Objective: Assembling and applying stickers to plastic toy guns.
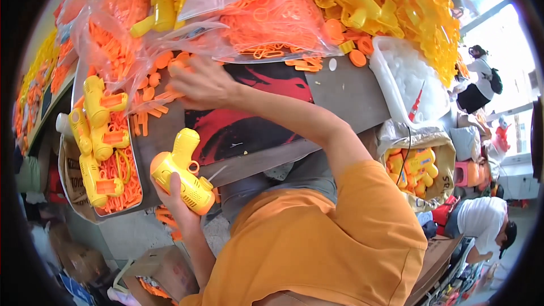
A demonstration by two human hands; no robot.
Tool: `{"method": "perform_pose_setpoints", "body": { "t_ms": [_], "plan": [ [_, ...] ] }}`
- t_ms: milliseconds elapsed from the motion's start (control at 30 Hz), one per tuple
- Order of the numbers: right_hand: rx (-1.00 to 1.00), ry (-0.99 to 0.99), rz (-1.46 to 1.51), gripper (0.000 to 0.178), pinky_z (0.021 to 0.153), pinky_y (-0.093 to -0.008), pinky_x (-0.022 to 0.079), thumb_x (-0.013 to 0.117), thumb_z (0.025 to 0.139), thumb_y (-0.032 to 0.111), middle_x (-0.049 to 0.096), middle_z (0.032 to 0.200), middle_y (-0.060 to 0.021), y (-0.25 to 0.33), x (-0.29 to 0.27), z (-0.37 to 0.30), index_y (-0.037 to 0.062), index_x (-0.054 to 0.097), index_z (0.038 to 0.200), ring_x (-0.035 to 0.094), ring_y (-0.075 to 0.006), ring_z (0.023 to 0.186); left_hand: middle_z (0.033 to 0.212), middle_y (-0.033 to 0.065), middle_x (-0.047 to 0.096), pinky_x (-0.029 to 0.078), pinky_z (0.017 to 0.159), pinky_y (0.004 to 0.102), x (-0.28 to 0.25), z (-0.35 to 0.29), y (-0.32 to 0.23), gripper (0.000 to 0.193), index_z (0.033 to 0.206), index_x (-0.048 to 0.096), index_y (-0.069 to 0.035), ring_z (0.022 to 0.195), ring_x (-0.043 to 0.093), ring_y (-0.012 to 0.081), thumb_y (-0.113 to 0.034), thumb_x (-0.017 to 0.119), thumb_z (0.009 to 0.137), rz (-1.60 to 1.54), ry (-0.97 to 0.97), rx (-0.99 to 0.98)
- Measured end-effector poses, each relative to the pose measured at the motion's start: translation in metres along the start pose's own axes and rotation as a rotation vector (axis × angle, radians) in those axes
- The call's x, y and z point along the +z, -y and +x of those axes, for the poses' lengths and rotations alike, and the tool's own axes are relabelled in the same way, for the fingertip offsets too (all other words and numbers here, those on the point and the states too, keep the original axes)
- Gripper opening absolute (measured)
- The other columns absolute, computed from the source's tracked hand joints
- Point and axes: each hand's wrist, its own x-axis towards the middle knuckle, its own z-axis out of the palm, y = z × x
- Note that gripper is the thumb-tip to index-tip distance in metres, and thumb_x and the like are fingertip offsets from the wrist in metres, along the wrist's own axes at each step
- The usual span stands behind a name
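Observation:
My left hand is closed around a yellow plastic toy gun, shaped much like a small hair dryer with a vented barrel. A thin pale stick or tube juts from its side near an orange end. Across the dark mat, my right hand reaches over loose orange discs and small orange strips. Its fingers are apart and slightly blurred, and I see nothing held in them. Several similar yellow toy guns lie on orange pieces in a tray at the left.
Clear bags of orange parts and a heap of yellow shells line the table's back. A white tub holds translucent pieces, with a red-handled tool over it. Below stands a sack of yellow parts. Other people are off right.

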Motion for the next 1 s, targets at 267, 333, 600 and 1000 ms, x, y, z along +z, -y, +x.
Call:
{"method": "perform_pose_setpoints", "body": {
  "t_ms": [267, 333, 600, 1000],
  "plan": [
    [0.718, 0.155, -0.363, 0.043, 0.093, -0.0420, 0.047, 0.072, 0.075, 0.025, 0.055, 0.123, -0.0142, -0.073, -0.162, -0.163, 0.0077, 0.057, 0.111, 0.053, -0.0358, 0.114, 0.102, 0.0164, 0.062, 0.058, 0.067, 0.0357, 0.017, 0.024, 0.018, 0.054, 0.133, 0.040, -0.006, 0.076, 0.067, 0.0242, -0.020, 0.066, 0.088, 0.026, 0.098, 0.011],
    [0.766, 0.125, -0.382, 0.040, 0.096, -0.0407, 0.045, 0.069, 0.081, 0.025, 0.053, 0.127, -0.0145, -0.098, -0.176, -0.192, 0.0071, 0.057, 0.115, 0.053, -0.0348, 0.116, 0.103, 0.0156, 0.062, 0.058, 0.068, 0.0354, 0.032, 0.028, 0.022, 0.053, 0.132, 0.041, -0.005, 0.077, 0.067, 0.0239, -0.020, 0.066, 0.087, -0.001, 0.234, 0.004],
    [1.262, -0.336, 0.103, 0.029, 0.094, -0.0319, 0.044, 0.057, 0.095, 0.020, 0.059, 0.123, -0.0145, -0.101, -0.239, -0.241, 0.0028, 0.057, 0.118, 0.056, -0.0205, 0.110, 0.118, 0.0111, 0.054, 0.053, 0.084, 0.0329, 0.060, 0.011, 0.017, 0.063, 0.133, 0.041, -0.006, 0.098, 0.061, 0.0196, -0.009, 0.072, 0.079, 0.151, 0.283, 0.236],
    [0.851, -0.002, -0.048, 0.022, 0.065, -0.0368, 0.050, 0.066, 0.083, 0.008, 0.062, 0.096, -0.0087, -0.085, -0.178, -0.210, 0.0071, 0.063, 0.105, 0.063, -0.0283, 0.074, 0.114, 0.0109, 0.057, 0.056, 0.081, 0.0328, 0.122, -0.005, 0.001, 0.064, 0.130, 0.044, -0.002, 0.097, 0.066, 0.0230, 0.000, 0.075, 0.074, 0.405, 0.533, 0.313]
  ]
}}
